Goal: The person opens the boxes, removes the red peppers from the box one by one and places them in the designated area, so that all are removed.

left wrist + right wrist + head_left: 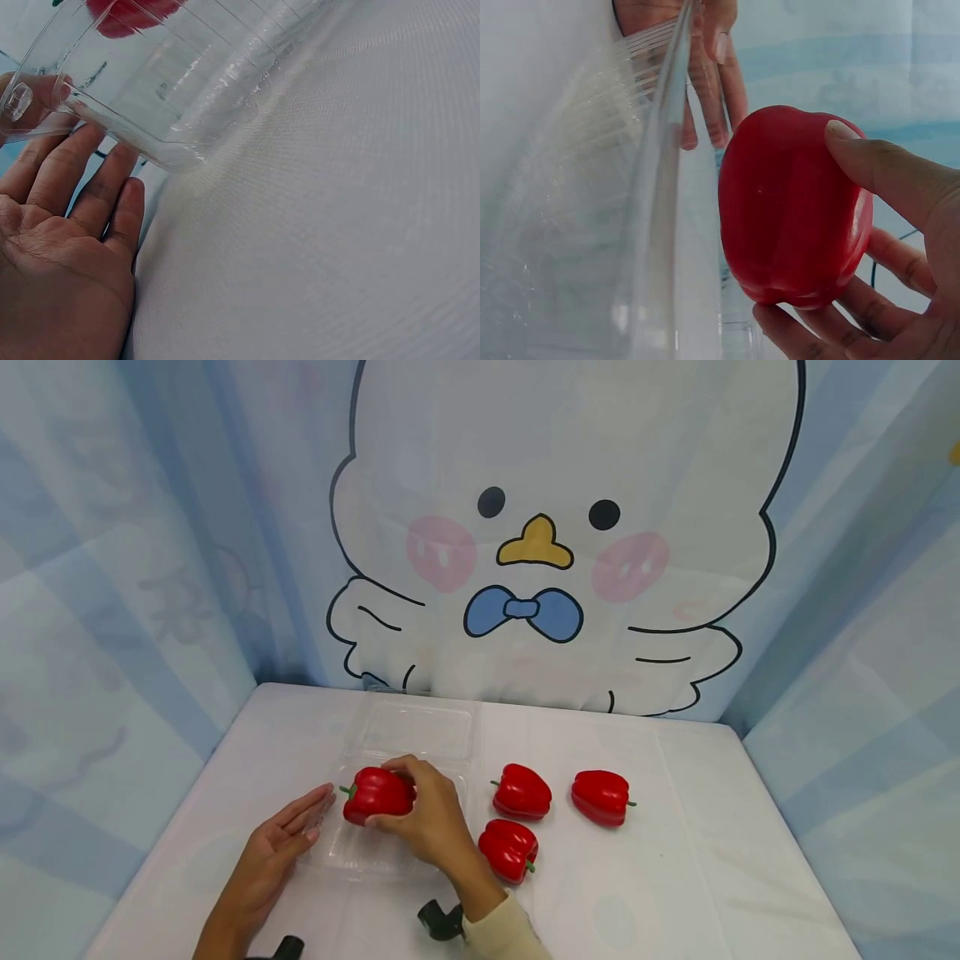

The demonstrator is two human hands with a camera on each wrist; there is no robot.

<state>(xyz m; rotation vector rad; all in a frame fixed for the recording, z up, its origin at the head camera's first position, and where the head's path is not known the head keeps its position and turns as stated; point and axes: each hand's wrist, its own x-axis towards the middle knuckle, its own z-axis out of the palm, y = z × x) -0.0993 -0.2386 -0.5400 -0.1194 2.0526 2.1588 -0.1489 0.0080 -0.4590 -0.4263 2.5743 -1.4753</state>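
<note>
A red bell pepper (378, 795) with a green stem is held by my right hand (435, 810), thumb on one side and fingers on the other. It hangs above the base of a clear plastic clamshell box (375, 856); in the right wrist view the pepper (791, 210) is beside the box's wall. My left hand (273, 852) lies at the box's left side, fingers extended. In the left wrist view those fingertips are right at the rim of the clear box (195, 142), and the thumb shows through the plastic.
Three more red bell peppers, an upper one (522, 792), a lower one (510, 850) and a right one (603, 797), lie right of the box on the white table (675, 893). The box's lid (416, 731) lies folded back. A printed curtain (540, 660) hangs behind.
</note>
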